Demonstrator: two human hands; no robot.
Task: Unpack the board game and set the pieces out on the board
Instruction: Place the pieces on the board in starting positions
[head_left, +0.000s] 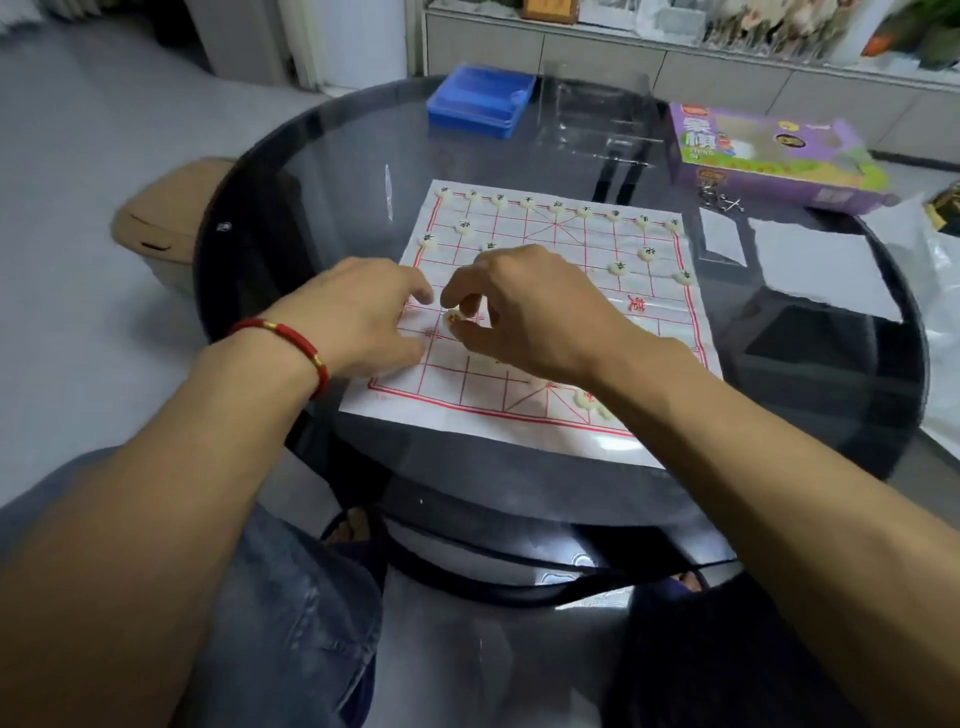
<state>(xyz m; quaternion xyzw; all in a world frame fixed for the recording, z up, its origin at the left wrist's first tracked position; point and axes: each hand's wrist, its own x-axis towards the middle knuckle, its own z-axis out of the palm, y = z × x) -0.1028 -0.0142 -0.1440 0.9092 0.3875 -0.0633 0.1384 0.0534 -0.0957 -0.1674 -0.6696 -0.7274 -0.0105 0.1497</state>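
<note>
A white paper board with a red grid lies on the round glass table. Several pale round pieces with dark marks stand along its far rows. My right hand hovers over the board's left middle and pinches a pale piece with red marks between thumb and fingers. My left hand, a red bracelet on its wrist, rests on the board's left edge with its fingers curled down beside that piece. More pale pieces lie near the board's near edge, partly hidden under my right forearm.
A blue plastic box and a clear plastic tray sit at the table's far side. The purple game box lies at the far right, with white paper sheets beside it. A cardboard box stands on the floor at left.
</note>
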